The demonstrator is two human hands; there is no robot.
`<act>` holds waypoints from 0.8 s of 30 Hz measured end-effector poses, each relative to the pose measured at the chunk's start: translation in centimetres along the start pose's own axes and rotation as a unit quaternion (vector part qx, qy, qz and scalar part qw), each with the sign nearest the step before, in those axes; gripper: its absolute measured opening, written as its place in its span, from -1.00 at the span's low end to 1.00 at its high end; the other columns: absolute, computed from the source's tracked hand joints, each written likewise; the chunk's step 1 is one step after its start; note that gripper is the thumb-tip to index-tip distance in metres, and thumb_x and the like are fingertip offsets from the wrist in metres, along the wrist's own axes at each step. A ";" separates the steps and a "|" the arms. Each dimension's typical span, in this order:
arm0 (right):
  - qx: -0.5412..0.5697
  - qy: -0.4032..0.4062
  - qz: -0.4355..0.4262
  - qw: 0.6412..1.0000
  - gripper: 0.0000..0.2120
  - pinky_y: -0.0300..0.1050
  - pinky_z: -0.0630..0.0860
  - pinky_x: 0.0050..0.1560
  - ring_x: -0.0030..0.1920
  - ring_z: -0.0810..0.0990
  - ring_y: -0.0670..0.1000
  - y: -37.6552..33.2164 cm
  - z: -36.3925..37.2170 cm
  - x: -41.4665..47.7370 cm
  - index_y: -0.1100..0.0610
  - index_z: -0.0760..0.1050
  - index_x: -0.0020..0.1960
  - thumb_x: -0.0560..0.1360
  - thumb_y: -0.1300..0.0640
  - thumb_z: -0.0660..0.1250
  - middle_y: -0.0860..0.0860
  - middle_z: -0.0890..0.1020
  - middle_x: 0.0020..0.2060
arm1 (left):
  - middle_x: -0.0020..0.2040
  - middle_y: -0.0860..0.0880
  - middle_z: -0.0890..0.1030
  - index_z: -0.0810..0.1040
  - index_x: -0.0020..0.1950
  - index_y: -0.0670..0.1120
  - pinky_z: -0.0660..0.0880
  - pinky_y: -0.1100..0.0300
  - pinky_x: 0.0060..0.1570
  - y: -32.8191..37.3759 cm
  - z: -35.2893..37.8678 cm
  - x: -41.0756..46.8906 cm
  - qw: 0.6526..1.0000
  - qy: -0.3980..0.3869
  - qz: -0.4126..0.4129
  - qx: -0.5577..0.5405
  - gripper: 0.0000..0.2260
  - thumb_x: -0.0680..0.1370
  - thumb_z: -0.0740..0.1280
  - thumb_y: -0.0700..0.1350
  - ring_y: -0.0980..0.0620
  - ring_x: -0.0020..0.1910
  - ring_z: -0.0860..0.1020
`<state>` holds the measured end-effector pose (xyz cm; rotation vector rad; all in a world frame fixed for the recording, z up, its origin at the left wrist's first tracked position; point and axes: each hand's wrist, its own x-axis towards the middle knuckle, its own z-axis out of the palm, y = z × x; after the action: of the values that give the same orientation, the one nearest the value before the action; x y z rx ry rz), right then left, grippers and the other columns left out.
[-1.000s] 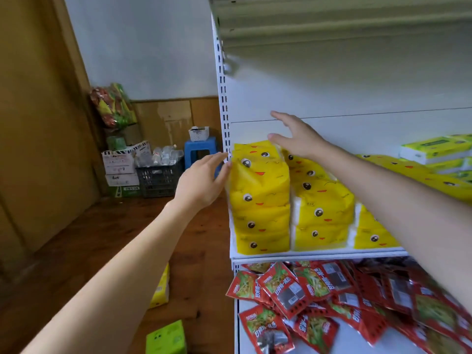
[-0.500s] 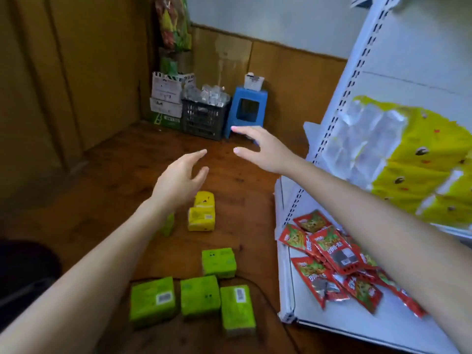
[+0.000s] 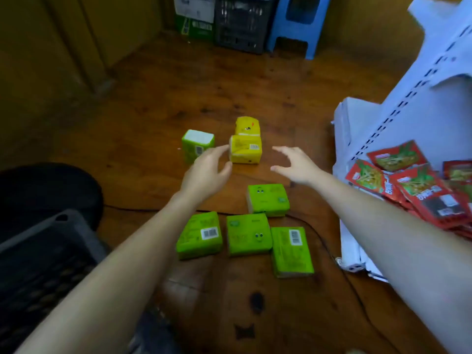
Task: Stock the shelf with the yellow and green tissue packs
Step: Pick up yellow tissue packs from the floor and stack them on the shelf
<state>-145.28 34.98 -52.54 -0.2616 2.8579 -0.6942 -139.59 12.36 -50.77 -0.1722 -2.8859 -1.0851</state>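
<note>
A blue stool (image 3: 297, 21), a black crate (image 3: 242, 24) and a green-and-white carton (image 3: 195, 19) are standing side by side at the far wall on the wooden floor (image 3: 178, 93). Red snack packets (image 3: 419, 185) are lying overlapped at the right. A grey crate (image 3: 38, 256) is sitting lower left, a black cable (image 3: 127, 207) trailing nearby.

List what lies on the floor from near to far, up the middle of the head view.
green pack with eyes → single green pack → yellow pack with barcode → yellow pack behind it → black crate by the wall
</note>
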 end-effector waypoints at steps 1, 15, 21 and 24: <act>-0.005 -0.009 0.013 1.000 -0.40 -0.17 0.19 0.32 0.39 0.28 0.14 0.8 0.0 0.7 0.07 0.23 0.45 0.48 0.06 0.36 0.24 0.35 0.33 | 0.40 -0.10 0.41 0.35 0.43 -0.10 0.30 0.17 0.27 -0.5 0.4 0.5 1.000 -0.003 -0.012 0.008 -0.59 0.58 0.25 -0.11 -0.04 0.38 0.36; -0.044 -0.039 0.037 0.998 -0.41 0.01 0.31 0.26 0.28 0.38 0.29 6.1 8.2 15.1 0.04 0.16 0.49 0.52 0.07 0.29 0.32 0.41 0.26 | 0.52 -0.03 0.16 0.14 0.53 0.01 0.31 0.00 0.28 -7.0 4.1 1.6 0.976 -0.058 -0.114 0.176 -0.49 0.60 0.20 -0.03 -0.06 0.47 0.20; -0.052 -0.065 0.105 0.991 -0.41 0.01 0.29 0.33 0.37 0.32 0.25 6.4 10.9 17.3 0.07 0.08 0.51 0.55 0.09 0.23 0.24 0.32 0.39 | 0.53 -0.04 0.12 0.11 0.53 0.02 0.31 0.00 0.28 -7.4 4.3 1.7 0.965 -0.099 -0.101 0.221 -0.48 0.60 0.19 -0.01 -0.07 0.47 0.18; -0.068 0.002 0.110 0.992 -0.59 0.06 0.38 0.24 0.29 0.42 0.25 6.3 11.6 16.8 0.16 0.32 0.38 0.54 0.23 0.20 0.26 0.45 0.29 | 0.53 -0.03 0.11 0.13 0.52 0.02 0.31 -0.01 0.28 -7.4 4.4 1.6 0.963 -0.109 -0.108 0.220 -0.48 0.59 0.20 0.00 -0.08 0.47 0.19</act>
<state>-159.70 31.83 -67.98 0.0380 2.8817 -0.4588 -142.15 9.87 -58.79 0.0502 -3.3167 -0.4363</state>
